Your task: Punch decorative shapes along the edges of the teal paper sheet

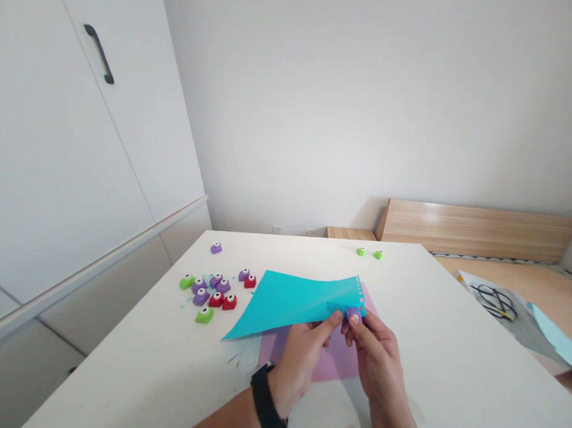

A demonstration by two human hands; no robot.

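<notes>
A sheet of turquoise paper (295, 300) is raised off the table, with a row of small punched shapes along its right edge. My left hand (303, 353), with a dark band on the wrist, pinches the paper's near edge between thumb and fingers. My right hand (377, 356) grips a purple craft punch (353, 314) at the sheet's near right corner, thumb on top. Beneath the paper lies a purple sheet (334, 358), partly covered by it and by my hands.
Left of the paper stand several punches with eye-like tops: purple (201, 296), red (230, 302) and green (204, 315). Two green punches (361, 251) sit at the far right of the white table (446, 333). Small paper bits dot the tabletop. A wooden bed (478, 223) stands at right.
</notes>
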